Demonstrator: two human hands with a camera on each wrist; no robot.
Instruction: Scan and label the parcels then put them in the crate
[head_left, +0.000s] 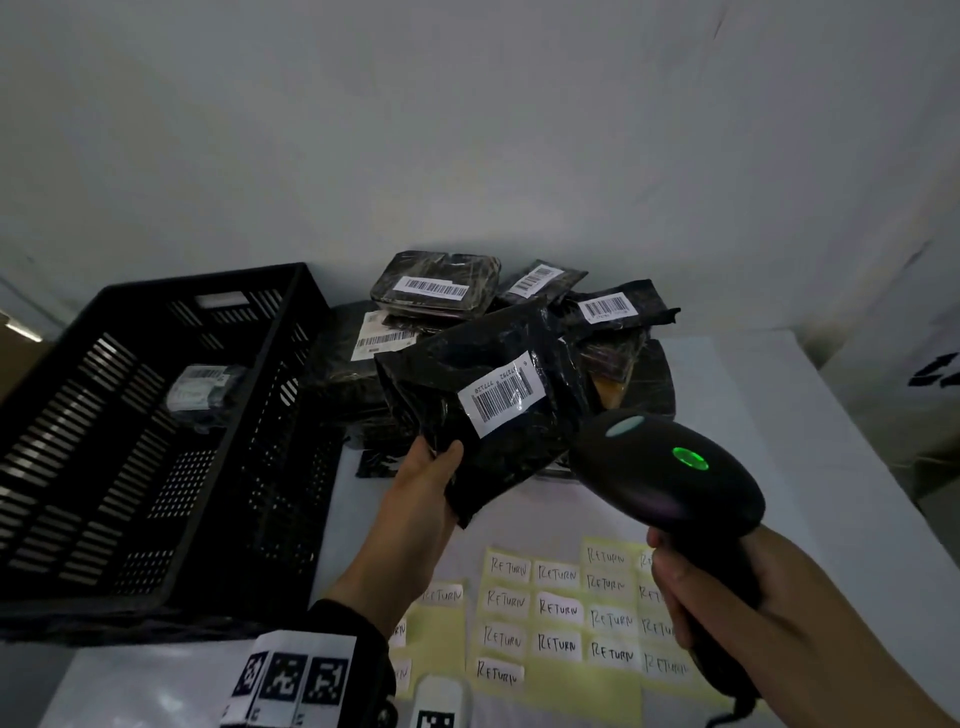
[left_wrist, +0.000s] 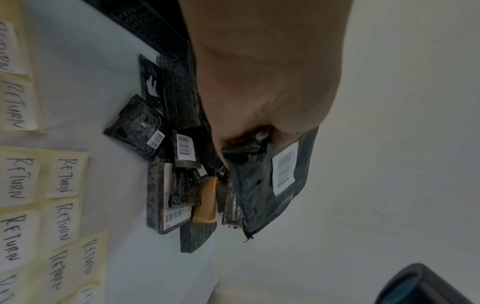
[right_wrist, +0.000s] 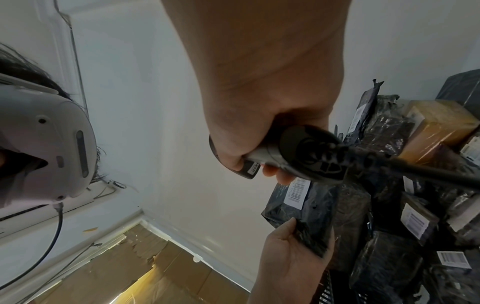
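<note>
Parcel (head_left: 483, 410) gripped by left hand (head_left: 423, 486)

Blk left cuff (head_left: 358, 631) w/ marker tags; grey headset (right_wrist: 44, 144), cable, prob. wired.

Handwritten "RETURN" in black marker on white stickers (head_left: 558, 607), set in rows on pale yellow backing sheets (head_left: 441, 639) lying on the near part of the white table (head_left: 810, 415); the same word shows in the left wrist view. White barcode label (head_left: 503, 393) on the black parcel (head_left: 483, 415) raised near the middle: digits printed along its edge, too blurred to read. Barcode labels on the piled parcels (head_left: 519, 312) at the far side: digits illegible.
</note>
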